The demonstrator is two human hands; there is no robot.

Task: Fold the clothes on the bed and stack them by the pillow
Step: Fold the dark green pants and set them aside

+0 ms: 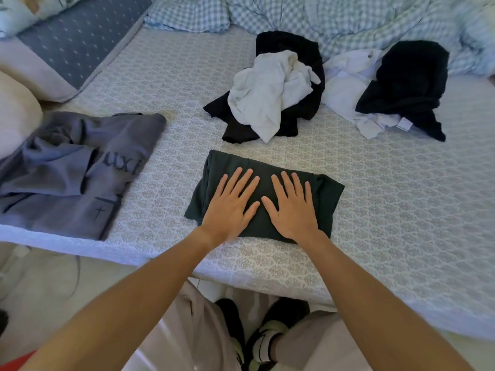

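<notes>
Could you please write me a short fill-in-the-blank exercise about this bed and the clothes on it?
1. Both hands, the left hand and the right hand, press flat on the folded dark ____ garment.
2. The grey sweatshirt carries a small printed ____ below its lettering.
3. A crumpled ____ garment lies on top of black clothing.

Missing words: green; cross; white

Light: soft, even, cool blue cast | Shadows: faint, beneath the crumpled clothes | Glare: none | Focus: centre sharp; pillow (67,38) corner upper left slightly blurred | Distortion: wide-angle, bed edge (160,259) bows, forearms stretch toward lower corners
</notes>
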